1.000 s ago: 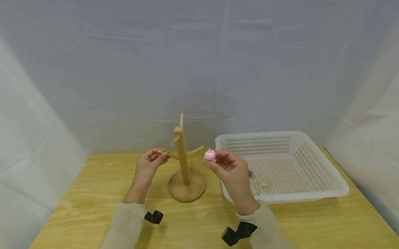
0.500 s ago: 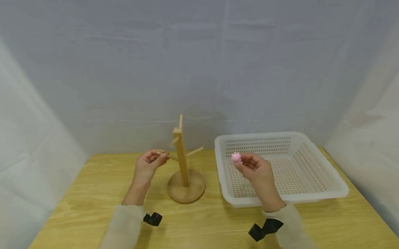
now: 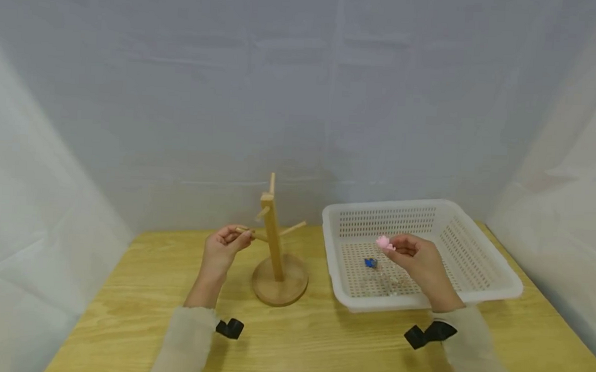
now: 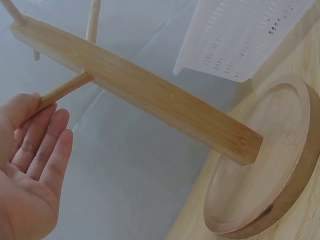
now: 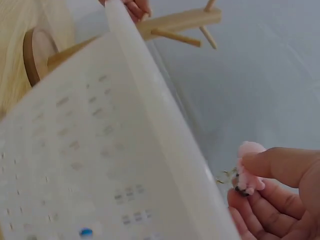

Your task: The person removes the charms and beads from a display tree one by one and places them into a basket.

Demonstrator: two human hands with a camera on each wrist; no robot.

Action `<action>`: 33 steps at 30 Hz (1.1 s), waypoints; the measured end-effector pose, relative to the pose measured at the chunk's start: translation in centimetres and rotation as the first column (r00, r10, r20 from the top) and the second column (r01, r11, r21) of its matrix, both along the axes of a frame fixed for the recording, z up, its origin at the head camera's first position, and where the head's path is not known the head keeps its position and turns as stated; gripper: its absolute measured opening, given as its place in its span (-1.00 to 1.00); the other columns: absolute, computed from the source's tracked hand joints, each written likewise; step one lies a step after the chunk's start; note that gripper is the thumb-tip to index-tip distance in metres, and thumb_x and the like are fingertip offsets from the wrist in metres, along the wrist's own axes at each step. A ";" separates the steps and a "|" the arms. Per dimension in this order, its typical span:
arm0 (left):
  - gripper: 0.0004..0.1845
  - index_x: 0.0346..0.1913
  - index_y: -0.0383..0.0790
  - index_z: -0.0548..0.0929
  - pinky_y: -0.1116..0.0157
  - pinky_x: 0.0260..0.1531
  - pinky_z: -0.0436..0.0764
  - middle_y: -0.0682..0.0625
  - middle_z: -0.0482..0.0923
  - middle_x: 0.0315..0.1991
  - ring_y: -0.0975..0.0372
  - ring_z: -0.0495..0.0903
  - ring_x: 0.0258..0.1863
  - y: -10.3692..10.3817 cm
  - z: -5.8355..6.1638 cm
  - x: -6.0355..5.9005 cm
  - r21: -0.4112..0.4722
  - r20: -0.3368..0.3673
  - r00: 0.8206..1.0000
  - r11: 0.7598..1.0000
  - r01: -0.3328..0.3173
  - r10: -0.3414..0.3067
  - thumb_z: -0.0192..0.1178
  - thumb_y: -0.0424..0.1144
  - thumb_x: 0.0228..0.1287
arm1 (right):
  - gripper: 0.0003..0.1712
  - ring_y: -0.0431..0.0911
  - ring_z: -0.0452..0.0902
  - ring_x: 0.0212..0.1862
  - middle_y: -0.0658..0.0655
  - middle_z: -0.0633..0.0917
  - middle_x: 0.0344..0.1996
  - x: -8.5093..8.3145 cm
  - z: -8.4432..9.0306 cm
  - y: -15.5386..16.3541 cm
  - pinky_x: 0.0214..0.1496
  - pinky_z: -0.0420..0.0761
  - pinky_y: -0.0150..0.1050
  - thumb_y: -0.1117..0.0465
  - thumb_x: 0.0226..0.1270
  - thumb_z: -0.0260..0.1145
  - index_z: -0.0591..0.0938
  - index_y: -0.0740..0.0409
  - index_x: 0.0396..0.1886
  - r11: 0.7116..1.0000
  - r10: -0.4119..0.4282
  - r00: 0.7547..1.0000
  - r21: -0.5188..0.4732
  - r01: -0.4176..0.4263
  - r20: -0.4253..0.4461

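Note:
A wooden peg stand [image 3: 273,229] rises from a round base [image 3: 280,279] on the table. My left hand [image 3: 243,234] pinches the tip of its left peg [image 4: 62,91]; in the left wrist view the other fingers [image 4: 42,145] lie relaxed below the peg. My right hand [image 3: 392,247] pinches a small pink charm [image 3: 384,243] and holds it in the air above the white plastic basket [image 3: 480,246]. The right wrist view shows the pink charm [image 5: 248,172] with a small metal clasp between thumb and fingers, just beyond the basket's rim [image 5: 150,100].
Inside the basket lie a small blue piece [image 3: 370,262] and some clear bits [image 3: 390,280] beside it. The wooden table [image 3: 301,341] is walled by white sheets at the back and both sides. The stand's right peg [image 3: 293,228] points toward the basket.
My right hand has carried the pink charm rightward, from beside the stand's right peg to over the basket's middle. The left hand has stayed on its peg.

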State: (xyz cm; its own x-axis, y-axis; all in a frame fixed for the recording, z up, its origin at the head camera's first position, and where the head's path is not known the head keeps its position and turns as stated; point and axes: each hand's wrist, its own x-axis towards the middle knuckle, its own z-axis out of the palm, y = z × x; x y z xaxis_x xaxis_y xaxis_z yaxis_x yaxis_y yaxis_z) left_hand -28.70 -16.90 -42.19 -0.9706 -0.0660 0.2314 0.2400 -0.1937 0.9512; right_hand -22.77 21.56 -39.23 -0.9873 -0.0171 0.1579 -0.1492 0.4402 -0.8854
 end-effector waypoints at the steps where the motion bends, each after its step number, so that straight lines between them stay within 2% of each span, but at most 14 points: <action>1: -0.86 -0.40 -0.14 0.62 0.39 -0.25 0.65 0.12 0.68 -0.47 0.33 0.67 -0.41 0.0 0.0 0.0 0.000 -0.002 1.000 1.000 -0.001 0.001 0.24 -0.47 0.20 | -0.59 -0.12 0.58 -0.19 0.16 0.66 -0.18 0.0 -0.1 0.3 -0.15 0.59 -0.30 0.00 0.25 0.34 0.61 0.22 -0.08 1.000 0.006 1.000 0.016 -0.006 -0.001; 6: -0.84 -0.40 -0.12 0.63 0.39 -0.26 0.65 0.11 0.68 -0.47 0.33 0.67 -0.41 0.0 0.0 0.1 0.006 -0.008 1.000 1.000 0.003 -0.003 0.24 -0.47 0.19 | -0.67 -0.04 0.58 -0.22 0.14 0.69 -0.24 -0.2 -0.6 1.1 -0.20 0.59 -0.25 0.07 0.26 0.33 0.64 0.22 -0.11 0.995 0.029 0.999 0.097 -0.028 -0.012; 10: -0.83 -0.41 -0.12 0.63 0.38 -0.26 0.65 0.11 0.68 -0.47 0.33 0.67 -0.41 0.1 0.1 0.2 0.009 -0.011 1.000 1.000 0.006 -0.006 0.24 -0.48 0.20 | -0.70 -0.11 0.57 -0.24 0.14 0.69 -0.24 -0.3 -1.0 1.4 -0.21 0.57 -0.33 0.13 0.26 0.33 0.64 0.24 -0.11 0.991 0.022 1.000 0.130 -0.021 -0.009; 16: -0.85 -0.39 -0.17 0.61 0.38 -0.28 0.66 0.10 0.68 -0.48 0.32 0.67 -0.42 0.1 0.1 0.1 0.017 -0.017 1.000 1.000 -0.001 0.002 0.22 -0.50 0.20 | -0.67 -0.07 0.56 -0.25 0.16 0.70 -0.25 -0.3 -1.3 1.7 -0.23 0.57 -0.26 0.15 0.27 0.32 0.62 0.30 -0.08 0.993 0.026 1.000 0.114 -0.026 -0.001; 23: -0.85 -0.38 -0.16 0.62 0.39 -0.28 0.66 0.11 0.68 -0.48 0.33 0.67 -0.42 0.0 0.1 0.3 0.009 -0.021 1.000 1.000 -0.002 0.002 0.23 -0.49 0.20 | -0.72 -0.13 0.62 -0.26 0.23 0.69 -0.22 -0.7 -1.7 1.8 -0.19 0.61 -0.28 0.24 0.25 0.33 0.61 0.33 -0.11 0.998 0.024 1.000 0.055 -0.024 -0.008; 26: -0.85 -0.39 -0.14 0.63 0.39 -0.28 0.65 0.12 0.69 -0.48 0.34 0.67 -0.41 -0.1 0.0 0.3 -0.005 -0.020 1.000 1.000 -0.005 0.005 0.24 -0.47 0.20 | -0.72 -0.13 0.62 -0.24 0.21 0.69 -0.21 -0.6 -1.6 1.8 -0.15 0.62 -0.23 0.19 0.26 0.33 0.62 0.28 -0.11 0.999 0.019 1.000 0.042 -0.019 0.004; 33: -0.86 -0.39 -0.13 0.63 0.39 -0.23 0.64 0.12 0.69 -0.45 0.34 0.67 -0.40 -0.2 0.0 0.1 -0.015 -0.028 1.000 1.000 0.006 -0.006 0.24 -0.46 0.20 | -0.69 -0.26 0.60 -0.27 0.20 0.70 -0.19 -0.3 -1.0 1.8 -0.16 0.60 -0.30 0.12 0.27 0.33 0.62 0.25 -0.11 0.999 0.012 1.000 0.034 -0.011 -0.007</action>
State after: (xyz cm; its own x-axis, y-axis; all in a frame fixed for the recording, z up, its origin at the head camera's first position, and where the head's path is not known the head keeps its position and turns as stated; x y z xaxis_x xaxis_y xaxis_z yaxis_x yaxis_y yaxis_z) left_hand -28.63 -17.05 -42.21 -0.9640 -0.0565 0.2598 0.2657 -0.1807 0.9470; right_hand -23.02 23.37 -40.23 -0.9858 -0.0339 0.1645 -0.1611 0.4683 -0.8688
